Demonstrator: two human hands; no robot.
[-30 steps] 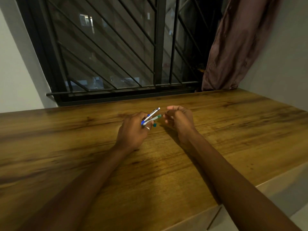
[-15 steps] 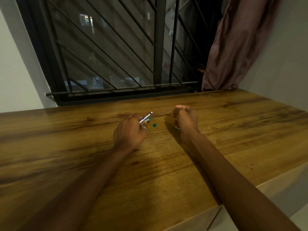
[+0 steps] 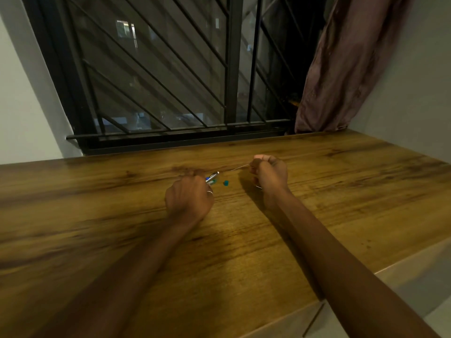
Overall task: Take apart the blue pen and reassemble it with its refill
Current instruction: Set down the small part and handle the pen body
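The left hand (image 3: 189, 197) is closed in a fist on the blue pen (image 3: 211, 178), fingers clamped around the barrel. Only the barrel's metal-tipped end projects from the fist, pointing up and to the right. A second, greenish pen part sits in the same grip just below the barrel; its details are too small to tell.

The right hand (image 3: 269, 175) is to the right of the blue pen and apart from it. Its fingers are curled shut, pinching one end of the thin refill (image 3: 240, 167). The refill runs from the right hand toward the pen tip and stops just short of it, clear of the barrel.

A small teal piece (image 3: 226, 183) lies loose on the counter (image 3: 341, 191), just right of the blue pen and below the refill. A ring is visible on one left finger.

The counter is wood-grained, and both forearms rest over it. Behind the blue pen, a dark window (image 3: 170, 69) with a metal grille meets the counter's far edge. A brownish curtain (image 3: 341, 69) hangs at the window's right side, against a pale wall
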